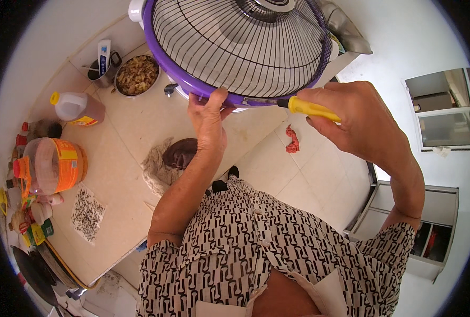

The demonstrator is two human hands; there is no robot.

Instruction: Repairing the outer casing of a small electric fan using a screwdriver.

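Observation:
A dish-shaped electric heater (235, 50) with a purple rim and a dark wire grille fills the top middle. My left hand (208, 113) is closed on the lower part of its rim, with the thumb over the edge by the grille. In my right hand (351, 116) is a screwdriver (311, 109) with a yellow handle and a black collar. Its shaft points left and lies along the lower right of the rim; I cannot make out exactly where the tip touches. A black plug (170, 89) rests on the counter beside the heater.
On the tiled counter (121, 156) stand a bowl of sliced food (137, 75), a metal mug (104, 74), a yellow-capped jug (79, 108) and a large orange-labelled bottle (55, 166). A crumpled cloth (158, 164) lies near my left forearm. Something red (292, 139) is on the floor.

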